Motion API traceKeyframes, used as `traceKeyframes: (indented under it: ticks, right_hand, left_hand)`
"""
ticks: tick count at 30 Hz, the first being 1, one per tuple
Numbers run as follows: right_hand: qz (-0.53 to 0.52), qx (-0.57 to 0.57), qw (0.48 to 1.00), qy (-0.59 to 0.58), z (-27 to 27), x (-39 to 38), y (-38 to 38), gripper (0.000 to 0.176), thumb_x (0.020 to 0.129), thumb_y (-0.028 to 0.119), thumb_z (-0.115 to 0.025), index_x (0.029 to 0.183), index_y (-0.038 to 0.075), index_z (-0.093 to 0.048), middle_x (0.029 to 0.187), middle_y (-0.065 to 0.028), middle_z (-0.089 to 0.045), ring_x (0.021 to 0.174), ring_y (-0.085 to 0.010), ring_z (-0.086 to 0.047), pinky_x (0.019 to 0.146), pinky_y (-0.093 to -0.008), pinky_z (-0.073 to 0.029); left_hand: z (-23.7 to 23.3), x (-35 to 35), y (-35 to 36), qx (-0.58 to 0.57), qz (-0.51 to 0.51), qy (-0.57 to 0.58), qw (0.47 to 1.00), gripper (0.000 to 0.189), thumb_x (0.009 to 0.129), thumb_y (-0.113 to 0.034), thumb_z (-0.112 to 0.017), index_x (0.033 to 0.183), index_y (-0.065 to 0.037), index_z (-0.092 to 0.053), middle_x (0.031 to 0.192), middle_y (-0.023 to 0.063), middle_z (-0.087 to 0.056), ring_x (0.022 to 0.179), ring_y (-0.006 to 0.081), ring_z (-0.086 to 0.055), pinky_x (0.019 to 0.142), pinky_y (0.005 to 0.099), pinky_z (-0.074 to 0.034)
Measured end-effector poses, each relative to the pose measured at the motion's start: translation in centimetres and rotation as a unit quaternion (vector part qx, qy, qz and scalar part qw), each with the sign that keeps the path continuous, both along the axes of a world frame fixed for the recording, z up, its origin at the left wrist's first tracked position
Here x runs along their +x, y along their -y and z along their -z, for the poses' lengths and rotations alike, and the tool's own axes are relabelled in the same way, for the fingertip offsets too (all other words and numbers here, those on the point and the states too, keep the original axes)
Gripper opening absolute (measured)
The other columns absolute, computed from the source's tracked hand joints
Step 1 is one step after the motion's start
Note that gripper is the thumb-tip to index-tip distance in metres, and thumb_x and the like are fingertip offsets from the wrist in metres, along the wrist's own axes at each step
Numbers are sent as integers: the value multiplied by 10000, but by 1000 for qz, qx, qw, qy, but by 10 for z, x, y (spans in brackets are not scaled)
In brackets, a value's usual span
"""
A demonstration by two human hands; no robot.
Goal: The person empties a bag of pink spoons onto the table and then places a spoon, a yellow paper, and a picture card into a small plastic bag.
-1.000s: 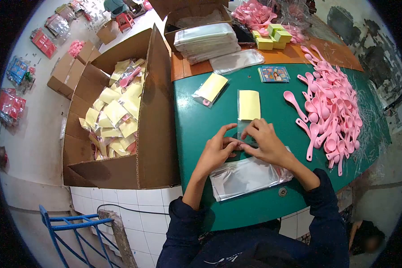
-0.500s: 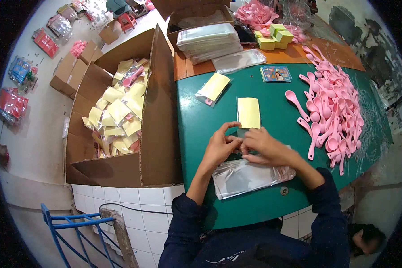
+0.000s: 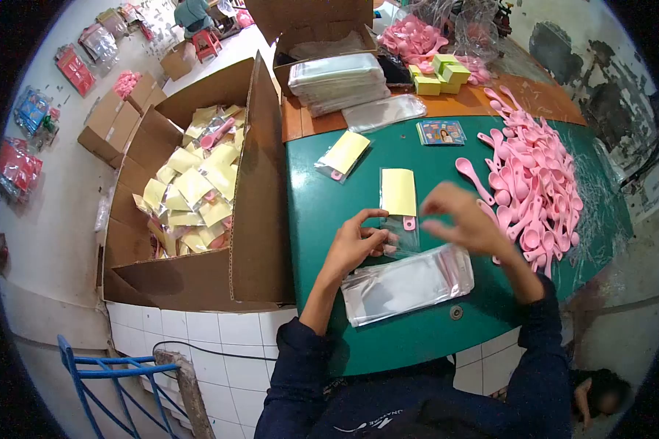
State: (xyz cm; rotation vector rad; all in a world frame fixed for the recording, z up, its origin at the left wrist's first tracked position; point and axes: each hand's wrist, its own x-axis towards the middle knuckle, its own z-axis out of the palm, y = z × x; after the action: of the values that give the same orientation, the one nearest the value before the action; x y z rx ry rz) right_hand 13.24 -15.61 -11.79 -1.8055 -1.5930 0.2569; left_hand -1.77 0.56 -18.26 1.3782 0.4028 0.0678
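My left hand pinches the left edge of a clear plastic bag lying on the green table. Inside the bag are a yellow card and a pink spoon, of which only the handle end shows below the card. Slightly blurred, my right hand is raised to the right of the bag, fingers bent and thumb apart, with nothing visible in it. Nearer to me lies a stack of clear bags. A second filled bag rests farther back to the left.
Pink spoons are heaped on the right. A picture card, yellow blocks and more clear bags lie toward the back. A large cardboard box of filled bags stands left. Another person sits far off.
My right hand has come off the bag and moved right and up. This uncovers the spoon handle and the bag's lower part. My left hand has stayed at the bag.
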Motion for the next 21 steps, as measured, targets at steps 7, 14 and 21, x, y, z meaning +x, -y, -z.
traceKeyframes:
  ticks: [7, 14, 21]
  right_hand:
    - [-28, -67, 988, 135, 22, -56, -25, 197, 680, 144, -620, 815, 46, -515, 846, -104, -499, 870, -262, -500, 758, -375, -399]
    - [-41, -29, 981, 189, 43, -57, -27, 184, 683, 133, -615, 811, 53, -510, 823, -88, -488, 842, -236, -494, 752, -371, -376]
    - [-181, -86, 966, -166, -6, 10, -1, 158, 761, 140, -612, 804, 37, -500, 808, -46, -479, 765, -145, -480, 691, -263, -387]
  left_hand:
    - [11, -2, -4, 40, -5, 2, 999, 329, 829, -40, -519, 1153, -1, -471, 761, 80, -639, 682, 103, -608, 560, 225, -501]
    - [12, -1, -1, 46, -21, -11, 999, 324, 817, -32, -529, 1137, -7, -491, 774, 98, -647, 671, 119, -621, 579, 237, -522]
    - [2, 1, 1, 42, -87, 12, 995, 280, 834, -27, -501, 1113, -14, -515, 817, 120, -648, 711, 141, -635, 602, 221, -512]
